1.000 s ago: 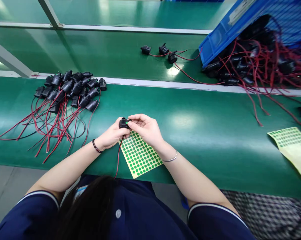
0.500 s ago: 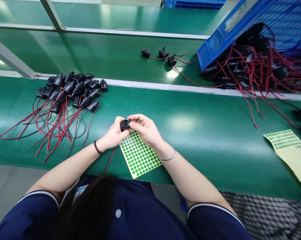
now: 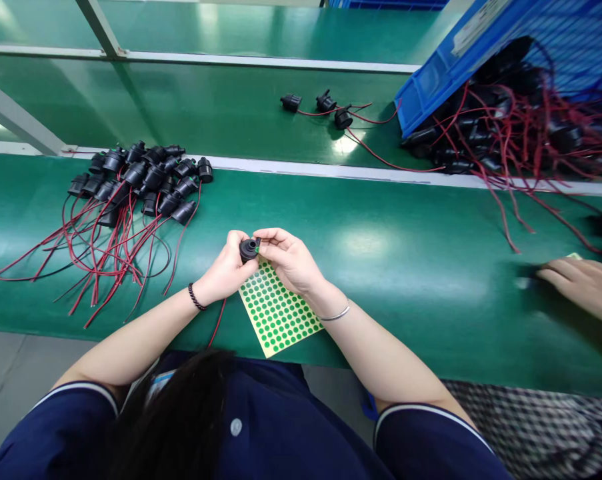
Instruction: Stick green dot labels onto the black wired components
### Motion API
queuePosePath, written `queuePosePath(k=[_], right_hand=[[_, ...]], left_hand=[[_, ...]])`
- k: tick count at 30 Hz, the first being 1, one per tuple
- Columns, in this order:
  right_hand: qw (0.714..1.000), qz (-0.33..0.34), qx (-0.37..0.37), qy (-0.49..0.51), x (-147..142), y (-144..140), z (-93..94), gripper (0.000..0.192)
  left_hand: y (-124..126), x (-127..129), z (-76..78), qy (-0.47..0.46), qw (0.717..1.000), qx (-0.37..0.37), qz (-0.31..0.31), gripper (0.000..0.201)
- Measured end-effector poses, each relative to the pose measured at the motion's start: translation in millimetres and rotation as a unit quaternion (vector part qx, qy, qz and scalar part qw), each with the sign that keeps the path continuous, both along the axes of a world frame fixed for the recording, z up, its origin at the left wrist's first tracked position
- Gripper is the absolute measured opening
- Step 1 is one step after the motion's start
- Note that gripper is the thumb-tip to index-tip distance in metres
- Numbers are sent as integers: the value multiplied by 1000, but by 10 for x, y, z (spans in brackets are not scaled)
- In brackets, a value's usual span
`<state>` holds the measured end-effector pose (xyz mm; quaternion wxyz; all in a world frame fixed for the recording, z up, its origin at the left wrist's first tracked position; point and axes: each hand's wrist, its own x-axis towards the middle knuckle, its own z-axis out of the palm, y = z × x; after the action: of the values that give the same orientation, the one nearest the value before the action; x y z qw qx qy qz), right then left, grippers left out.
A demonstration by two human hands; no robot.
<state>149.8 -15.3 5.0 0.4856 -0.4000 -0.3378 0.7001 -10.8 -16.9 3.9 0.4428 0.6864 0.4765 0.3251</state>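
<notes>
A small black pump [image 3: 247,251] with a round body and a short side nozzle is held over the bench in front of me. The fingers of my left hand [image 3: 225,268] wrap round its left side. My right hand [image 3: 293,263] has thumb and forefinger pinched at the pump's right side, by the nozzle, where a green dot sticker [image 3: 257,249] shows at the fingertips. From beneath my left hand hangs a red wire [image 3: 217,325]. Under my right hand lies a pale yellow sheet of green dot stickers [image 3: 275,320], its upper part covered by the hand.
Several black pumps [image 3: 153,179] with red wires are heaped at the left. Three more pumps [image 3: 325,101] lie behind the white rail. A tilted blue crate [image 3: 423,97] at right spills pumps and wires. Another person's hand [image 3: 588,283] is over the bench's right edge.
Another person's hand has come in from the right, over the second sticker sheet, with a blurred dark thing by its fingers. My hands stay put; the pump's top has tilted slightly.
</notes>
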Motion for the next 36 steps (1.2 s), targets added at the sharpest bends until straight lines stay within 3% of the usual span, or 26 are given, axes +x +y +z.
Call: queuePosePath(k=[9, 16, 23, 26, 29, 32, 34, 36], right_hand=[[1000, 1, -3, 10, -7, -6, -6, 34], [998, 25, 55, 16, 28, -35, 27, 36], [994, 25, 100, 21, 17, -50, 57, 35], [992, 27, 117, 22, 15, -53, 52, 33], [990, 44, 135, 13, 57, -49, 73, 34], [987, 55, 150, -31, 107, -49, 114, 34], [984, 50, 157, -62, 122, -55, 137, 29], [984, 45, 155, -80, 119, -62, 152, 28]], left_hand=[[-12, -2, 13, 10, 1000, 11, 0, 28], [9, -41, -58, -8, 992, 126, -17, 36], [47, -69, -122, -18, 963, 263, -52, 41], [53, -72, -107, -28, 956, 285, -61, 42], [43, -73, -42, -67, 973, 214, -54, 38], [23, -65, 53, -115, 990, 57, -57, 30], [11, -49, 108, -164, 982, -68, -67, 28], [3, -26, 148, -232, 950, -195, -74, 30]])
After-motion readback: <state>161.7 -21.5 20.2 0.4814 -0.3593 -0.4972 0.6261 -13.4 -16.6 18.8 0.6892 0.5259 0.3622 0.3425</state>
